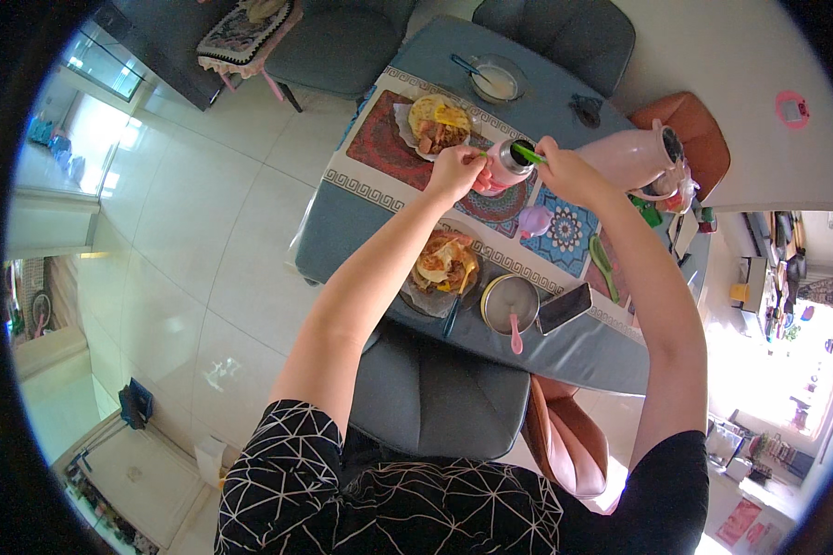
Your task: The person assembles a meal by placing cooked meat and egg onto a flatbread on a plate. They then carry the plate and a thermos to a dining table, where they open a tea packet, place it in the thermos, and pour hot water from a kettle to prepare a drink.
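Observation:
My left hand (456, 172) is beside a pink insulated bottle (501, 179) with a bare steel neck. A small green piece (484, 154) shows between its thumb and finger, and its other fingers lie against the bottle's side. From the right, my right hand (564, 172) grips a narrow green strip-like item (529, 154), whose end is at the bottle's open mouth. What this item is, I cannot tell. A lilac cap-like object (535, 221) sits on the patterned table runner (566, 227) near the bottle. The inside of the bottle is dark.
Two plates of food (439, 125) (446, 267) flank the bottle. Nearer me are a bowl with a pink spoon (510, 305) and a dark phone-like slab (564, 309). A glass bowl (498, 80), pink jug (621, 156) and green cucumber-like vegetable (602, 267) share the table. Chairs (441, 392) surround it.

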A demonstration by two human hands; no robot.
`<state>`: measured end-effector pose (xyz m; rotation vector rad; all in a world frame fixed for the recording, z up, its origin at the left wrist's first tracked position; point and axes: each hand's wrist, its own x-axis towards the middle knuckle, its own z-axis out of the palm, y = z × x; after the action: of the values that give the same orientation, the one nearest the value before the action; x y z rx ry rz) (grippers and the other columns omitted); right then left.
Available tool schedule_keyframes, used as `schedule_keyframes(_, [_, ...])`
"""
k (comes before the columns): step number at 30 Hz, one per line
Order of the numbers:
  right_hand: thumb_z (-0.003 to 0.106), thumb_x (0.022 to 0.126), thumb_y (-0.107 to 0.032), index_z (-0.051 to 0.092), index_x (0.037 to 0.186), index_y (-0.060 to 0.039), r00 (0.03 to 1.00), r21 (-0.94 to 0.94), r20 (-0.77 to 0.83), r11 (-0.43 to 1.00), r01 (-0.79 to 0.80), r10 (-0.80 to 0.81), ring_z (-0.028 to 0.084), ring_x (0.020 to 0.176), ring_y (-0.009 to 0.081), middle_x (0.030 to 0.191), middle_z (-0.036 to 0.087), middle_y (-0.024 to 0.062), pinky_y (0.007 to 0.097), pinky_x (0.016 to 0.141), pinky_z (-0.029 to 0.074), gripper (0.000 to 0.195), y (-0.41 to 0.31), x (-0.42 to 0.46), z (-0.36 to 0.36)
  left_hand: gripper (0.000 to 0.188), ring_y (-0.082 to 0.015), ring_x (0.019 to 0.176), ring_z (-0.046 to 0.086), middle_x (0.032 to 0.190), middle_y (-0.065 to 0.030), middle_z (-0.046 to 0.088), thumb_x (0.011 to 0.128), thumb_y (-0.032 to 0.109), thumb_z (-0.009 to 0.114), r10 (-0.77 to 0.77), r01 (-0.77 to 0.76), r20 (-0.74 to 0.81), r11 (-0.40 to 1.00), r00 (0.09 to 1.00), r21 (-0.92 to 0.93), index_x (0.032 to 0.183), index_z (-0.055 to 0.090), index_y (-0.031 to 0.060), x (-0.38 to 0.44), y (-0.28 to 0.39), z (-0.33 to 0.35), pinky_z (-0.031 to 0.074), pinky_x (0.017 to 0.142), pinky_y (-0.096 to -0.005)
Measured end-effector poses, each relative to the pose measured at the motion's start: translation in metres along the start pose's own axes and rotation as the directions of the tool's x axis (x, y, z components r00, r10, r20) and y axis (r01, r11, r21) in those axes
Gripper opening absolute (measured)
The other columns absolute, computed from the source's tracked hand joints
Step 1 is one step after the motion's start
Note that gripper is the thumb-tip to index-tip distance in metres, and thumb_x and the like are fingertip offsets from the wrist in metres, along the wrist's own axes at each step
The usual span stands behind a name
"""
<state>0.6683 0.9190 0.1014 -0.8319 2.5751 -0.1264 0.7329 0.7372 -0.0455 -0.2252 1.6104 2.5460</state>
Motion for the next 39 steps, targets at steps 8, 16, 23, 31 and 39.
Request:
schedule_keyframes(8, [0.049, 0.095, -0.016, 0.043, 0.112, -0.0033, 0.994, -0.021, 0.103, 0.999, -0.026, 0.028, 0.062, 0.082, 0.0443, 0.084, 0.065, 0.0231, 0.0519, 0.071, 0.046, 0.022, 0.004, 0.000, -0.009, 0.020, -0.0140, 0.060, 0.068, 0.069, -0.0094, 0.068, 0.088, 0.014, 0.065, -0.250, 0.270, -0.122, 0.945, 0.960, 0.183, 0.083, 0.070, -0.0044, -0.019, -0.007, -0.010, 0.057, 0.052, -0.0249])
schedule_keyframes(16, [0.048, 0.096, -0.020, 0.044, 0.116, -0.0026, 0.996, -0.096, 0.085, 0.995, 0.018, -0.010, 0.062, 0.091, 0.0481, 0.093, 0.063, 0.0314, 0.0554, 0.076, 0.047, 0.027, -0.001, 0.006, -0.012, 0.017, -0.0202, 0.068, 0.070, 0.082, -0.0144, 0.069, 0.088, 0.009, 0.067, -0.276, 0.258, -0.092, 0.951, 0.957, -0.170, 0.090, 0.067, -0.0085, -0.022, -0.035, -0.007, 0.060, 0.061, -0.0270])
schedule_keyframes(23, [0.049, 0.096, -0.020, 0.044, 0.113, -0.0016, 0.993, -0.151, 0.120, 0.989, 0.003, 0.016, 0.062, 0.090, 0.0479, 0.094, 0.064, 0.0311, 0.0536, 0.078, 0.048, 0.026, -0.001, 0.009, -0.016, 0.019, -0.0187, 0.066, 0.067, 0.083, -0.0122, 0.066, 0.094, 0.011, 0.060, -0.028, 0.028, -0.003, 0.991, 1.000, -0.128, 0.101, 0.062, -0.0065, -0.016, -0.036, -0.009, 0.056, 0.060, -0.0273])
schedule_keyframes(31, [0.050, 0.091, -0.015, 0.042, 0.109, 0.0010, 0.993, -0.100, 0.117, 0.995, 0.000, 0.012, 0.061, 0.094, 0.0480, 0.095, 0.062, 0.0332, 0.0528, 0.080, 0.048, 0.024, -0.005, 0.010, -0.016, 0.026, -0.0187, 0.057, 0.055, 0.073, -0.0103, 0.057, 0.098, 0.017, 0.045, -0.043, 0.067, -0.079, 0.941, 0.996, 0.331, 0.117, 0.048, -0.0013, 0.018, -0.044, -0.006, 0.046, 0.056, -0.0330])
schedule_keyframes(39, [0.049, 0.093, -0.013, 0.042, 0.107, 0.0002, 0.995, -0.087, 0.094, 0.995, 0.039, -0.031, 0.061, 0.089, 0.0478, 0.090, 0.062, 0.0306, 0.0511, 0.074, 0.046, 0.021, 0.007, 0.009, -0.009, 0.081, -0.0366, 0.111, 0.050, 0.118, -0.0235, 0.047, 0.072, 0.041, 0.077, 0.263, -0.227, 0.048, 0.709, 0.964, 0.667, 0.132, 0.043, -0.0007, 0.008, -0.008, 0.013, 0.042, 0.095, -0.0415])
